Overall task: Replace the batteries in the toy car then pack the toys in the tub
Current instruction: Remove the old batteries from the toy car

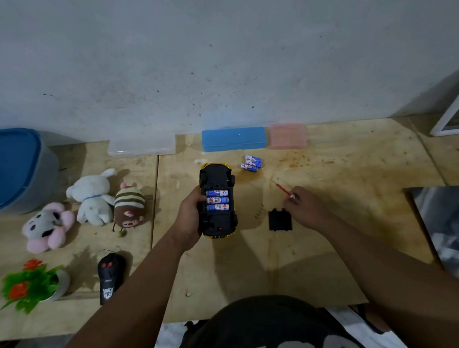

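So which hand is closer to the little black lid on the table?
Right. The right hand, holding a red screwdriver, sits just beside the black battery cover. The left hand is farther off, gripping the upside-down toy car.

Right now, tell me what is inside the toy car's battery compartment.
Three blue-labelled batteries lie side by side in the open toy car; their contacts are hidden.

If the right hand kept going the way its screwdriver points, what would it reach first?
Probably the loose batteries. The right hand aims the screwdriver up-left toward them over bare board; depth is uncertain.
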